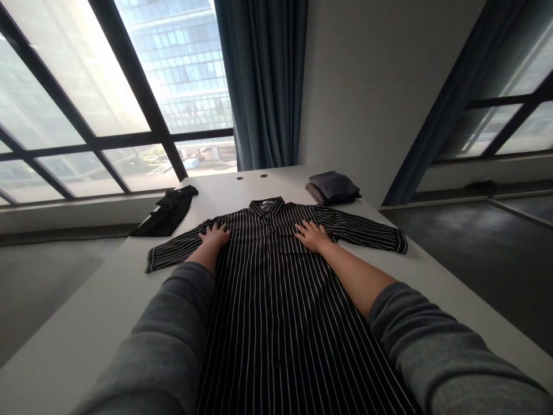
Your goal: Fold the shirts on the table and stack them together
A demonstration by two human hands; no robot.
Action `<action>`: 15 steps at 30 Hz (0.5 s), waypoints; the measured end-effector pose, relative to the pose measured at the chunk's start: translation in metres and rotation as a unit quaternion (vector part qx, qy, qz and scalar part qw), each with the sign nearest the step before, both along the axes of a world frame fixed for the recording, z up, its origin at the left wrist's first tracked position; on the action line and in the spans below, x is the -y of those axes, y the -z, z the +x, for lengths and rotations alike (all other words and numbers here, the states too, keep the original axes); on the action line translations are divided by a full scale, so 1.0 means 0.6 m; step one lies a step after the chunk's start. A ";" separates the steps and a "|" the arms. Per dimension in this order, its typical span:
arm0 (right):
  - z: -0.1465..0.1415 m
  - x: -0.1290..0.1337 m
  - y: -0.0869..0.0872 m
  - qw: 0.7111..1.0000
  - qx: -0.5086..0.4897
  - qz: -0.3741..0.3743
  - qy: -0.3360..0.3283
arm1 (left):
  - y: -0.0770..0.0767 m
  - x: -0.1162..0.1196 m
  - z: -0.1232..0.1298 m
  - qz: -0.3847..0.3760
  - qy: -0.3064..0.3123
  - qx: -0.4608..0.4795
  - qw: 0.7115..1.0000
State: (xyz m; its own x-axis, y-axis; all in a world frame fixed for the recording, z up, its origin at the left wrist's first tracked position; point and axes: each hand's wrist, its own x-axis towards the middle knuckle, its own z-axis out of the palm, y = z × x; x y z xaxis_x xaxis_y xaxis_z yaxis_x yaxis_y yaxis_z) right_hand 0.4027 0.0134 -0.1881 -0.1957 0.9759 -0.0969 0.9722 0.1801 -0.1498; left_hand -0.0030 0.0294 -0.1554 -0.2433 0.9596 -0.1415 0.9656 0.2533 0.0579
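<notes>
A black shirt with white vertical stripes (276,300) lies flat and buttoned on the white table (99,300), its collar far from me and its sleeves spread to both sides. My left hand (215,236) rests palm down on the shirt's shoulder area, fingers apart. My right hand (313,236) presses flat on the other side of the chest, near the breast pocket (285,239). Neither hand grips the cloth. Grey sleeves cover my forearms up to near the wrists.
A folded dark garment (166,212) lies at the table's far left. A folded grey stack (333,188) sits at the far right. Two small round holes (251,176) mark the far end. Table edges drop to a dark floor on both sides, with windows and curtains beyond.
</notes>
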 end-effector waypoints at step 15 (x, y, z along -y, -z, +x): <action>0.026 -0.012 -0.003 0.993 -0.057 0.106 0.007 | 0.030 -0.012 -0.054 0.113 -0.093 0.051 0.988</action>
